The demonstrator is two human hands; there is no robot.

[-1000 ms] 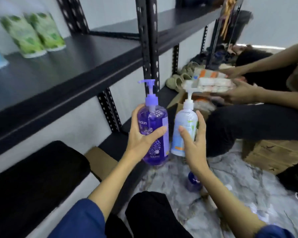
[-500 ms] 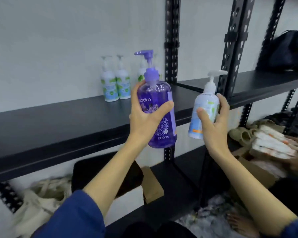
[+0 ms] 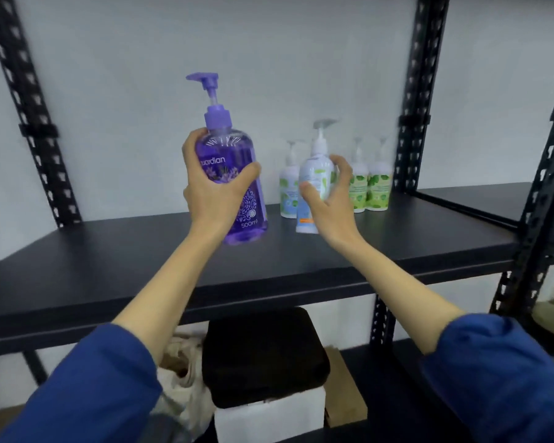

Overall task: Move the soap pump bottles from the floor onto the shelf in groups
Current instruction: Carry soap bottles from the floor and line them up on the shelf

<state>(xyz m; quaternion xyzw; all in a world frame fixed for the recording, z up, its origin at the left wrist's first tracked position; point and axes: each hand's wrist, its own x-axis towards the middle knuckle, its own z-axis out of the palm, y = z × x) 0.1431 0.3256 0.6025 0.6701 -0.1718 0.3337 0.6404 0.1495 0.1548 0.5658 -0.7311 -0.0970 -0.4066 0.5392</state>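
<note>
Above a black metal shelf (image 3: pixel 109 266), a person's left hand (image 3: pixel 216 199) wraps its fingers and thumb round a purple pump bottle (image 3: pixel 237 183) marked 500ml, held upright just clear of the shelf board. The right hand (image 3: pixel 328 199) curls its thumb and fingers round a smaller white pump bottle (image 3: pixel 314 183), tilted slightly, its base low over the board or perhaps already touching; the blur makes that unclear. Three matching white bottles with green labels (image 3: pixel 370 183) stand in a tight group at the back, against the wall, just behind the right hand.

The likely trouble lies on the right. With the knuckles so close to the standing group, pushing the white bottle back could knock one over and topple its neighbours. Set down while tilted, it could tip too. The purple bottle, heavy and gripped one-handed around its middle, could slip or land hard if released before its base meets the board.
</note>
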